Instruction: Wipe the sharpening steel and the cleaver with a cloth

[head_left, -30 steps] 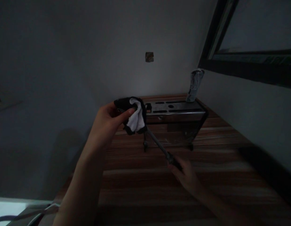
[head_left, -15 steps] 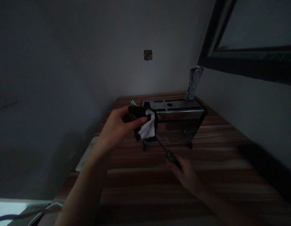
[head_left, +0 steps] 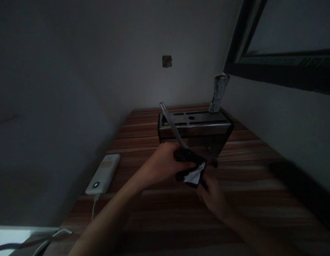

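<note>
"What's biggest there?"
"The wall (head_left: 74,71), then the wood-grain table (head_left: 159,220), then the metal stand (head_left: 197,131) on it."
"And the rod (head_left: 172,126)?"
"Tilted over the table, upper end in front of the stand, lower part running into the black-and-white cloth (head_left: 194,176)."
"The 2 hands?"
"The left hand (head_left: 167,160) grasps the cloth around the rod; the right hand (head_left: 213,199) is curled about the rod's lower end, partly hidden."
"Smaller still?"
"A white power bank (head_left: 103,174), left, and 1 square hole (head_left: 166,61) in the wall."
</note>
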The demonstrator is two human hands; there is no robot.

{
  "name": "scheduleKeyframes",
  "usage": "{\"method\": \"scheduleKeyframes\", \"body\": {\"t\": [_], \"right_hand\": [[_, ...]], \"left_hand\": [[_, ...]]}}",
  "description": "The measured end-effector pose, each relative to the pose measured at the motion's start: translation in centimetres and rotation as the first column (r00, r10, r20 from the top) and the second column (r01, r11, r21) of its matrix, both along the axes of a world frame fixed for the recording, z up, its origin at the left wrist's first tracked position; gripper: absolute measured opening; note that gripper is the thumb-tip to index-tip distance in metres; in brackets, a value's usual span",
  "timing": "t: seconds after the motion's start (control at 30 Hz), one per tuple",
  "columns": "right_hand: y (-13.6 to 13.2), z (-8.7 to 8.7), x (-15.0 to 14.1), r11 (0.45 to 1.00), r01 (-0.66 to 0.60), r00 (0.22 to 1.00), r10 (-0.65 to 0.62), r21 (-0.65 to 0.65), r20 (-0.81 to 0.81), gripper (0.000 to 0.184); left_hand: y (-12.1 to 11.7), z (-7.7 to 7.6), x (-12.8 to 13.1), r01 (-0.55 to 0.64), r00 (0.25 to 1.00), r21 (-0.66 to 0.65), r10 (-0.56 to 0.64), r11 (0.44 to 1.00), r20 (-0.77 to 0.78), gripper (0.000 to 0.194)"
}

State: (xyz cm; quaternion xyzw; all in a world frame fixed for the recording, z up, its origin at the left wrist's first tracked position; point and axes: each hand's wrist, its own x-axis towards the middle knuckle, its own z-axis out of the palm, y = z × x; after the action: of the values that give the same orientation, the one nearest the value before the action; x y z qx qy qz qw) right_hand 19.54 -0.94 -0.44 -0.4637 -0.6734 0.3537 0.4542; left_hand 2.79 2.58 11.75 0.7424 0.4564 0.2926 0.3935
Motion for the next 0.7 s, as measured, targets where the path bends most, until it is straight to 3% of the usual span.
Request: {"method": "scheduleKeyframes", "body": {"t": [0.17, 0.37, 0.7], "right_hand": [[0.1, -0.3, 0.1, 1.0, 0.017, 0.999, -0.017, -0.008, -0.052, 0.027], [-0.1, -0.4, 0.0, 0.999, 0.02, 0.998, -0.022, -0.036, -0.065, 0.032], [0.0, 0.1, 0.1, 0.998, 0.03, 0.999, -0.031, -0.05, -0.019, 0.035]], "left_hand": [[-0.1, -1.4, 1.1, 0.103, 0.995, 0.025, -0.103, 0.994, 0.005, 0.013], [-0.2, -1.4, 1.2, 0.143, 0.99, -0.004, -0.143, 0.99, -0.019, 0.012], [0.0, -1.6, 1.4, 0.096, 0.991, -0.071, -0.089, 0.993, 0.102, 0.017]]}}
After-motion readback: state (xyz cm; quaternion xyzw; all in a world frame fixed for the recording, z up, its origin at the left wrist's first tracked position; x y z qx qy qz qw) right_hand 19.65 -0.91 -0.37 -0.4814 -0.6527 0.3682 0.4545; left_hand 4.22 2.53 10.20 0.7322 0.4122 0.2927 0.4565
